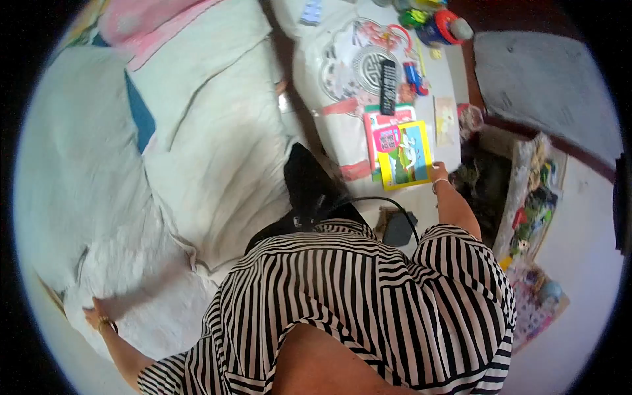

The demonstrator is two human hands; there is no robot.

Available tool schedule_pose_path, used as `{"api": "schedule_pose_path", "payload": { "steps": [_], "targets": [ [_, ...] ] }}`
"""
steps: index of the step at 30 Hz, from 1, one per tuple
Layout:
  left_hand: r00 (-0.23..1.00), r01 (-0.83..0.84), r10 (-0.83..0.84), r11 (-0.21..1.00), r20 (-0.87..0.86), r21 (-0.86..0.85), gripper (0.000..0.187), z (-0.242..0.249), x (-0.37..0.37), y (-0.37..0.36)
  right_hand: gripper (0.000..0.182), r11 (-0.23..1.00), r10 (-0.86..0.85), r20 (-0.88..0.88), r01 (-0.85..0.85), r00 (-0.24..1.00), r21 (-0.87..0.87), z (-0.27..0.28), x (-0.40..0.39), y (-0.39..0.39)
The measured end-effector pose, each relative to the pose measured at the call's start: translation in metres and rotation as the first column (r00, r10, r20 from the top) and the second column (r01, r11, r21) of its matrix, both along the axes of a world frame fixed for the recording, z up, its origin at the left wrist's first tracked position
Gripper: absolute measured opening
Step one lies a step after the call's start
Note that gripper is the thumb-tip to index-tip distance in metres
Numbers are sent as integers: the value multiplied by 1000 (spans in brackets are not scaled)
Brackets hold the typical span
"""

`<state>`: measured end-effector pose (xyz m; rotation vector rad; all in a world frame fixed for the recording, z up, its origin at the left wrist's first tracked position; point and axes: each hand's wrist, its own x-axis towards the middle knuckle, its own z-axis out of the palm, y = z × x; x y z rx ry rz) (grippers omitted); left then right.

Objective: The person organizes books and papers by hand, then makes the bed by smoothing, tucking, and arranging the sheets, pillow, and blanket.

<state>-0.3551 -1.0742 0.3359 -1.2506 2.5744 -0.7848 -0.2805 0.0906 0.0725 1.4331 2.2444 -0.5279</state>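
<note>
At the far left, my left hand (97,315) rests on the white bedding (151,303), its fingers apart and nothing in them. My right hand (439,174) is closed on the right edge of a picture book (403,158) with a yellow border and a white bird on its cover. Under that book lies another book with a pink and green cover (372,125), partly hidden. A black remote control (388,87) sits just beyond them on the white table (339,148).
Toys and a large jar (442,27) stand at the table's far end. A small card (446,120) lies right of the books. Farther right are a grey cushion (533,85) and a shelf of small items (536,204). A pink blanket (155,23) lies at the upper left.
</note>
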Motion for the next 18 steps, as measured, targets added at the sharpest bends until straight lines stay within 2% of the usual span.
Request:
{"api": "schedule_pose_path", "payload": {
  "steps": [1, 2, 3, 4, 5, 6, 7, 8, 9, 10, 11, 12, 13, 15, 16, 17, 18],
  "targets": [
    [999, 18, -16, 998, -28, 62, 86, 1, 5, -10, 38, 967, 42, 187, -87, 981, 240, 5, -21, -8],
    [997, 24, -19, 997, -76, 70, 87, -1, 11, 1, 50, 965, -5, 253, -62, 967, 257, 14, -46, -19],
    [987, 161, -161, 987, -26, -21, 83, 5, 13, 12, 52, 958, 25, 186, -77, 982, 278, 13, -66, -22],
    [993, 109, -112, 991, -26, -77, 79, 11, 2, 48, 50, 934, 96, 89, -121, 991, 337, 11, -86, -36],
    [988, 121, -133, 981, -75, -150, 69, 5, 1, 47, 43, 905, 272, -46, -239, 961, 352, -6, -99, -37],
    [921, 247, -249, 968, -299, -45, 59, -3, 3, 45, 43, 901, 313, -65, -274, 948, 335, -11, -127, -58],
    [785, 374, -431, 902, -445, -215, 50, -23, -5, 51, 40, 888, 458, -293, -422, 839, 179, -9, -155, -81],
    [769, 454, -507, 862, -389, -224, 46, -33, -18, 77, 36, 812, 521, -518, -581, 678, 55, -3, -181, -104],
    [640, 601, -584, 786, -500, -149, 43, -46, -31, 119, 34, 752, 566, -544, -658, 619, 34, 15, -207, -143],
    [587, 668, -587, 740, -557, -77, 41, -56, -39, 151, 32, 677, 601, -574, -736, 556, -3, 38, -239, -190],
    [591, 689, -534, 724, -604, 34, 43, -78, -48, 186, 31, 603, 603, -630, -796, 489, -41, 49, -261, -229],
    [670, 658, -432, 723, -604, 212, 48, -100, -52, 216, 30, 520, 597, -682, -851, 422, -72, 57, -281, -266],
    [710, 618, -350, 726, -611, 303, 54, -135, -52, 229, 28, 417, 629, -696, -906, 347, -75, 61, -303, -304],
    [785, 580, -258, 625, -563, 522, 64, -155, -66, 278, 27, 261, 673, -698, -962, 244, -85, 73, -343, -383],
    [810, 571, -297, 601, -507, 560, 71, -174, -76, 285, 27, 218, 701, -676, -971, 225, -97, 82, -364, -426],
    [842, 528, -239, 549, -483, 648, 78, -202, -96, 289, 29, 242, 715, -636, -956, 290, -163, 77, -387, -463],
    [849, 515, -212, 542, -485, 664, 78, -214, -108, 292, 30, 248, 711, -626, -947, 320, -202, 72, -407, -500]
  ]
}}
